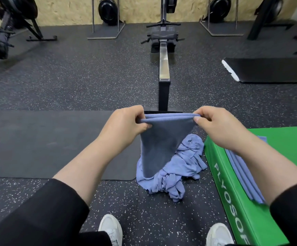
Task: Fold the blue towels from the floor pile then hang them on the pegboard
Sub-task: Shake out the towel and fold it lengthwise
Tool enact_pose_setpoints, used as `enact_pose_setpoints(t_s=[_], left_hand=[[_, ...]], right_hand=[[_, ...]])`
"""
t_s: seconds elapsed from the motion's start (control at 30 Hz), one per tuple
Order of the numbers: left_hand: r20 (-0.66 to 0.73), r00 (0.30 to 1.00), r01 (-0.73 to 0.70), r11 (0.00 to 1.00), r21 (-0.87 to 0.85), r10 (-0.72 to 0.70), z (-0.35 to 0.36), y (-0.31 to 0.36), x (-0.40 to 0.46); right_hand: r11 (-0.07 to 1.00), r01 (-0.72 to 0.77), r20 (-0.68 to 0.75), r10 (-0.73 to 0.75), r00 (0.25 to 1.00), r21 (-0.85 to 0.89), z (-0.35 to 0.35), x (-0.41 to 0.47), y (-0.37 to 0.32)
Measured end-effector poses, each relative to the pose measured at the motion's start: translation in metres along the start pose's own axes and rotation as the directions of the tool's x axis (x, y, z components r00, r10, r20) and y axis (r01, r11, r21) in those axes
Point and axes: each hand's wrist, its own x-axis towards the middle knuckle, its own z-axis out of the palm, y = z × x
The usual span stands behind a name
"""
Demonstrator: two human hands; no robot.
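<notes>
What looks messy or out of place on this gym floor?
The crumpled pile of blue towels on the floor beside the green box looks untidy. The black mat at the far right has a worn white corner. The towel in both hands hangs neatly.

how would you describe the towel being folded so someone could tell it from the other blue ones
Start at the rowing machine running up the middle of the floor; just in front of its near foot, two hands hold a blue towel in the air. The left hand and right hand pinch its top corners, so it hangs smooth, unlike the crumpled floor pile or the folded stack on the green plyo box.
</notes>
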Motion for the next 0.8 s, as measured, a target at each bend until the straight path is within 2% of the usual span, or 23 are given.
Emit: enact_pose_setpoints(t_s=[0.17,0.3,0.37,0.5,0.73,0.8], left_hand=[[-0.037,0.999,0.002,0.985,-0.172,-0.009,-0.011,0.004,-0.004],[-0.022,0.999,-0.041,0.992,-0.118,0.039,-0.020,0.007,-0.007],[-0.026,1.000,-0.015,0.991,-0.135,0.011,-0.020,0.010,-0.009],[-0.026,0.997,0.065,0.964,-0.259,-0.074,-0.015,0.014,-0.009],[-0.001,0.992,0.123,0.962,-0.246,-0.127,-0.005,0.014,-0.005],[0.004,0.988,0.149,0.958,-0.245,-0.152,0.000,0.013,-0.004]], right_hand=[[0.991,0.076,-0.056,-0.070,0.996,0.114,-0.001,-0.008,-0.009],[0.956,0.113,-0.089,-0.092,0.992,0.272,0.003,-0.013,-0.014],[0.944,0.125,-0.088,-0.103,0.991,0.305,0.003,-0.015,-0.019],[0.957,0.101,-0.091,-0.079,0.993,0.272,0.005,-0.015,-0.025],[0.956,0.043,-0.116,-0.010,0.993,0.289,0.018,-0.004,-0.018],[0.969,0.007,-0.123,0.024,0.992,0.248,0.023,-0.001,-0.017]])
